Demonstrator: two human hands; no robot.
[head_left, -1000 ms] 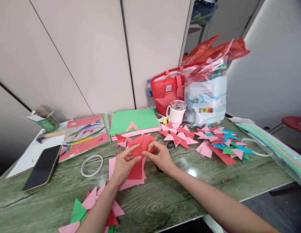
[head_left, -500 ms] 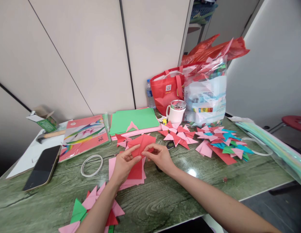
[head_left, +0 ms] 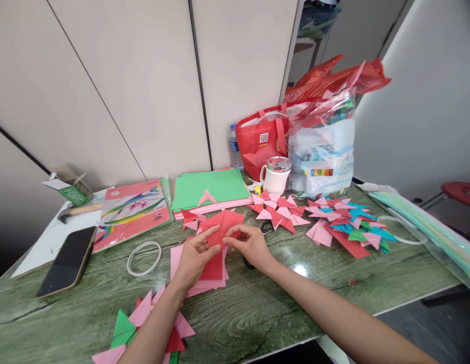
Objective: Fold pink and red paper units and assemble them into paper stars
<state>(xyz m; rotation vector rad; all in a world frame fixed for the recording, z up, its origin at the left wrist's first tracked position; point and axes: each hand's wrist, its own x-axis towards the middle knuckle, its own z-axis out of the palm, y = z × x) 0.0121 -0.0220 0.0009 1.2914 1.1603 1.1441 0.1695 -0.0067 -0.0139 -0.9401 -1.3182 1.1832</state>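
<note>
Between my hands is a red sheet of folding paper (head_left: 222, 222) with crease lines on it, raised above the table. My left hand (head_left: 197, 255) pinches its lower left part between thumb and fingers. At its lower right edge, my right hand (head_left: 250, 245) grips it with thumb and fingertips. Below lies a stack of pink paper squares (head_left: 178, 260) with a red square (head_left: 212, 270) on top. Black-handled scissors (head_left: 266, 227) are partly hidden behind my right hand. Folded pink, red and green paper pieces (head_left: 144, 308) lie by my left forearm.
Folded star-like pieces (head_left: 278, 210) and a mixed pile (head_left: 352, 222) lie to the right. Behind stand a white mug (head_left: 276, 179), a red bag (head_left: 257, 149) and a clear bag (head_left: 320, 156). On the left are a phone (head_left: 68, 260), a white ring (head_left: 144, 259) and a paper pack (head_left: 131, 215).
The whole view has shifted very slightly. My hands keep the same hold on the red paper, with no clear movement.
</note>
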